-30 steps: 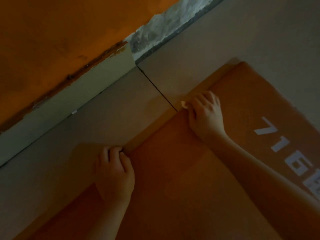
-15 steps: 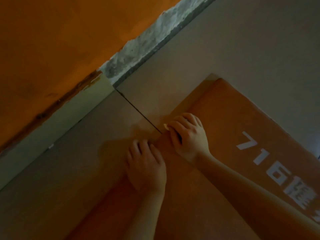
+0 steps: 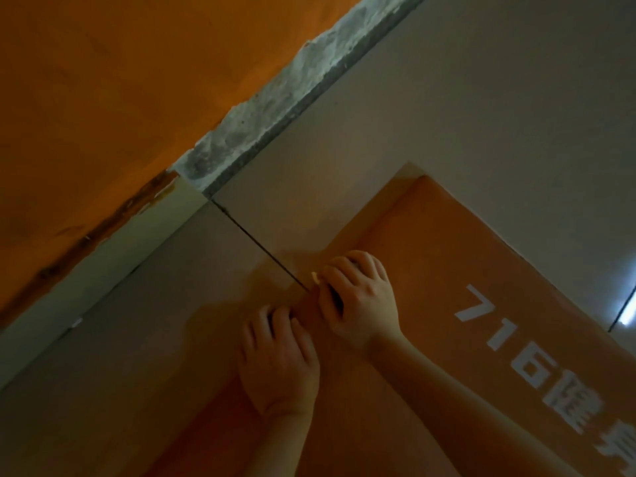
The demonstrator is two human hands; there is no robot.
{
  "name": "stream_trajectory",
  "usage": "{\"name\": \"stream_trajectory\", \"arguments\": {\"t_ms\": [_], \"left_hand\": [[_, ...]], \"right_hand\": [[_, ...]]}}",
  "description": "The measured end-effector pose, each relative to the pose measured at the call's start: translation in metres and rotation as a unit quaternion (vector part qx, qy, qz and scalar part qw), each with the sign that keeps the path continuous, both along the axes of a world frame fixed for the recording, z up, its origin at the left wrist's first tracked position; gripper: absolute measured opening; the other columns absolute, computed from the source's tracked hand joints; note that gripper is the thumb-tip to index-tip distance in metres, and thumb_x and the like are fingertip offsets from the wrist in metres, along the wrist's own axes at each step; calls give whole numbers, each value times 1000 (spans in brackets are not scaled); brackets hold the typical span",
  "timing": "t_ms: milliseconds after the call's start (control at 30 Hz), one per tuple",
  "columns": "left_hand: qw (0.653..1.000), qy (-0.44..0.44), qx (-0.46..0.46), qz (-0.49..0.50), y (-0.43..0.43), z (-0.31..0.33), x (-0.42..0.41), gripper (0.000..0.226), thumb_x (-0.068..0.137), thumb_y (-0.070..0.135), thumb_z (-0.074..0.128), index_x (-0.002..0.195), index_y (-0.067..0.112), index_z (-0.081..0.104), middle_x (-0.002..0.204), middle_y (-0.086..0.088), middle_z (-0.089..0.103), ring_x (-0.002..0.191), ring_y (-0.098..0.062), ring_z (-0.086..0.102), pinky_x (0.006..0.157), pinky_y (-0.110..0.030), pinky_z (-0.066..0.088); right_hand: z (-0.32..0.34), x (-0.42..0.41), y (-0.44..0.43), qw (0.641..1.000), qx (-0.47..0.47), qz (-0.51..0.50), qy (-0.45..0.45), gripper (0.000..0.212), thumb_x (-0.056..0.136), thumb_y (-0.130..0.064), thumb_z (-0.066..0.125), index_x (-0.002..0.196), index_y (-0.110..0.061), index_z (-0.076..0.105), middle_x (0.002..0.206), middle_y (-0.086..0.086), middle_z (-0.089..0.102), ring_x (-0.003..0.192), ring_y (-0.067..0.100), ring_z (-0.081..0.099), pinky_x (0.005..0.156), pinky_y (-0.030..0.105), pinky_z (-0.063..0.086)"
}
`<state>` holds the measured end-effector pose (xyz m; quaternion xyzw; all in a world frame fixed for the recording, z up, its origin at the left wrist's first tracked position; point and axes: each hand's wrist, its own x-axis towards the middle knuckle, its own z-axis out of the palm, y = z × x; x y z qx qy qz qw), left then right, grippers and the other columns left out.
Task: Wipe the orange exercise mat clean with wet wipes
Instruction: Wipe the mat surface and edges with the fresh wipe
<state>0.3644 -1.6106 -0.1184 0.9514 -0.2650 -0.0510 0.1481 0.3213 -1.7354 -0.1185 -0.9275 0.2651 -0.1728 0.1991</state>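
The orange exercise mat lies on the tiled floor, with white "716" lettering along its right side. Both hands are at its far edge, close together. My left hand has its fingers curled over the mat's edge. Just right of it, my right hand grips the same edge with curled fingers. A small pale bit shows at the right thumb; I cannot tell what it is. No wet wipe is plainly visible.
Grey floor tiles surround the mat, and a dark grout line runs up to the hands. An orange wall with a rough grey base strip stands beyond the mat.
My left hand has moved right along the mat's edge until it is next to my right hand. The view has shifted, so the mat and hands sit lower in frame.
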Motion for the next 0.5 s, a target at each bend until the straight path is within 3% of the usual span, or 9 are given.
{"name": "stream_trajectory", "arguments": {"t_ms": [233,500], "left_hand": [[1000,-22,-3,7,0,-3,1,32,87,23,39,91,7,67,99,-10,61,87,-26,47,70,-37,39],[998,-25,24,46,-2,0,0,36,87,23,35,89,4,65,92,-15,59,79,-35,54,68,-42,43]], "right_hand": [[-2,-1,-1,1000,7,16,25,19,89,-21,52,91,-15,69,91,-2,67,100,20,51,94,34,38],[3,9,-56,990,-40,111,80,26,85,-28,47,75,-16,68,78,-2,66,86,23,58,84,36,35]]}}
